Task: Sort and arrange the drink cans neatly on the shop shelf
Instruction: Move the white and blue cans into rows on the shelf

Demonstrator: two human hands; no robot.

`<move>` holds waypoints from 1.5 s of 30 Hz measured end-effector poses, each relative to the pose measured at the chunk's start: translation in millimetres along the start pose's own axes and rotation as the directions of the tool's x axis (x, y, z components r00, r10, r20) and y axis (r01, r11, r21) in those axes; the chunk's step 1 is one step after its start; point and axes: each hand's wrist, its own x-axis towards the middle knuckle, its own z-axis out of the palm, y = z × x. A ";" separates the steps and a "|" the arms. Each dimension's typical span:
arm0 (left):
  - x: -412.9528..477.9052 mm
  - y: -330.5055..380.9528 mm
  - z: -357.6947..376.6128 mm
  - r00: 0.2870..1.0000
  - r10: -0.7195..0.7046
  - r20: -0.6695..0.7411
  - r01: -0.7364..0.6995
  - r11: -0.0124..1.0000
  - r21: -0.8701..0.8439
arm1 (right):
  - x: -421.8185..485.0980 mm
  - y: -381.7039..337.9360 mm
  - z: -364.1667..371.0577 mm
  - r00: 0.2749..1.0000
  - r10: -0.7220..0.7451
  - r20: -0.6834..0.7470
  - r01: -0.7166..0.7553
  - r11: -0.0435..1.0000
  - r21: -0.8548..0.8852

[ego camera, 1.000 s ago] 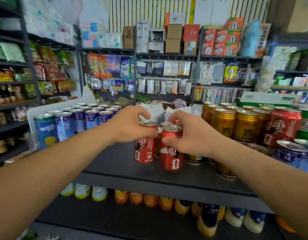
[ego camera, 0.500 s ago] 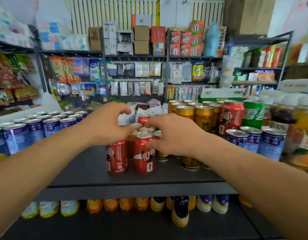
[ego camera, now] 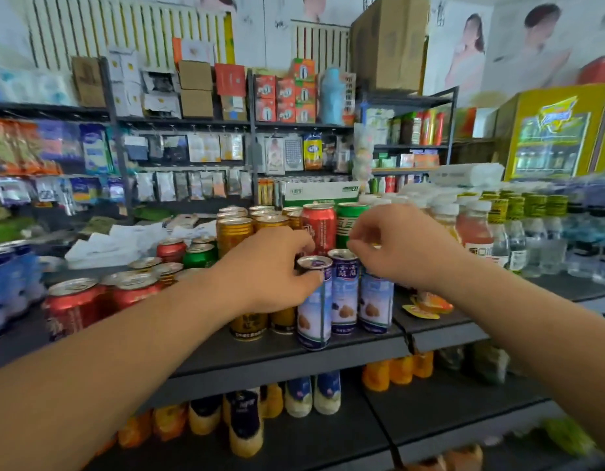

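the left hand (ego camera: 267, 270) clamps its fingers on the rim of a blue-and-white can (ego camera: 314, 304) standing at the front edge of the dark shelf (ego camera: 294, 355). the right hand (ego camera: 396, 246) hovers just above two matching cans (ego camera: 343, 294) beside it, fingers curled together; whether they touch a can cannot be told. gold cans (ego camera: 235, 232), a tall red can (ego camera: 318, 226) and a green can (ego camera: 350, 219) crowd in behind. red cans (ego camera: 73, 307) stand to the left, capped bottles (ego camera: 474, 229) to the right, more drinks on the shelf below.
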 end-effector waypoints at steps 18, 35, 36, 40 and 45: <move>-8.6 13.9 46.0 0.951 -0.249 -0.186 0.160 0.906 -0.392 | 5.5 29.1 62.3 0.984 -0.169 -0.050 0.168 0.986 -0.010; -98.2 -65.2 -93.9 0.814 -0.359 -0.457 0.193 0.908 -0.371 | 36.8 -126.1 16.4 0.918 -0.309 -0.250 0.395 0.640 0.659; -109.3 -77.5 -104.0 0.810 -0.361 -0.462 0.208 0.913 -0.350 | 40.1 -144.3 20.4 0.918 -0.317 -0.239 0.391 0.612 0.687; -154.3 -135.9 -149.2 0.785 -0.413 -0.462 0.294 0.905 -0.308 | 55.8 -225.2 42.3 0.909 -0.359 -0.211 0.388 0.550 0.739; -204.0 -220.4 -193.9 0.774 -0.469 -0.426 0.410 0.883 -0.228 | 78.5 -327.0 75.9 0.898 -0.408 -0.166 0.378 0.522 0.765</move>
